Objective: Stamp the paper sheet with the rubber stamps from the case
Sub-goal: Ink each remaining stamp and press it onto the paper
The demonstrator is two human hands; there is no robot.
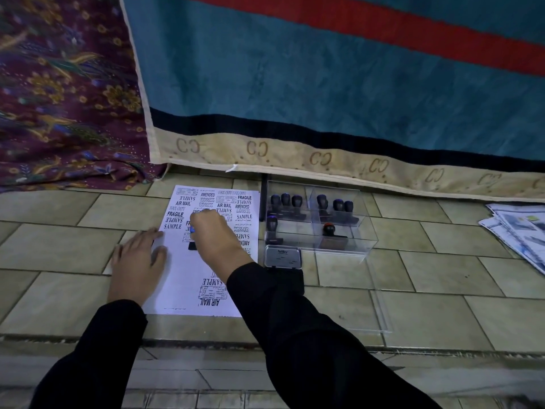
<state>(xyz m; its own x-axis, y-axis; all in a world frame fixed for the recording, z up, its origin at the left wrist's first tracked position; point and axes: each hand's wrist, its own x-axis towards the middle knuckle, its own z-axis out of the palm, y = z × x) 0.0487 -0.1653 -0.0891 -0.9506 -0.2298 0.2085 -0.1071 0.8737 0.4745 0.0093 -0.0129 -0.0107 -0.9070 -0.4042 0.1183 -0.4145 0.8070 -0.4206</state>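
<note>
One rubber stamp [193,246] stands on the paper sheet [182,278].
Right hand [218,234] grips it; left hand [137,261], fingers straight, presses the sheet's left edge.

Tiled floor [442,290]; on it paper sheet [182,276], clear case [368,228], ink pad [283,256], newspapers [519,231]

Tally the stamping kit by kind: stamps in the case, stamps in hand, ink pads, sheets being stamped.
Stamps in the case: 8
Stamp in the right hand: 1
Ink pad: 1
Paper sheet: 1
Total: 11
</note>
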